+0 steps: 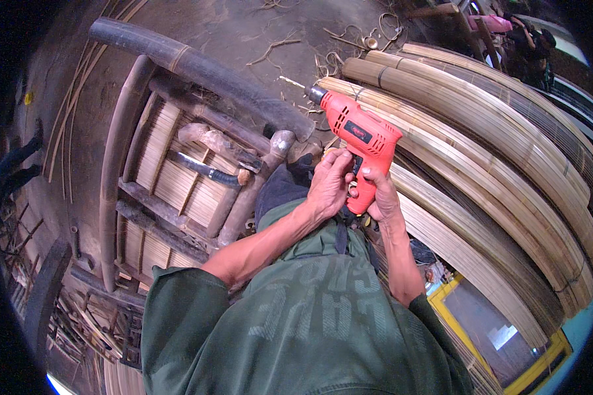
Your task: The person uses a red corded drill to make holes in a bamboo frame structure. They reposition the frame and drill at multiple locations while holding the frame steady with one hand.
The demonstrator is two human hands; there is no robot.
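A red-orange power drill (359, 128) with a black chuck is held in front of my chest, its thin bit (291, 81) pointing away and to the left. My right hand (383, 197) is wrapped round the drill's grip from the right. Close against the grip's left side, my left hand (331, 183) is closed, with thumb and fingertips pinched together near the trigger. Whatever those fingers hold is hidden; a small yellow bit shows just above them.
On the left stands a dark bamboo frame (211, 76) with slatted panels (194, 174). A wooden piece (221, 143) and a curved black tool (207, 168) lie on it. Rolled bamboo blinds (481, 138) fill the right, beside a yellow-edged frame (534, 375). Loose strips (273, 49) litter the floor.
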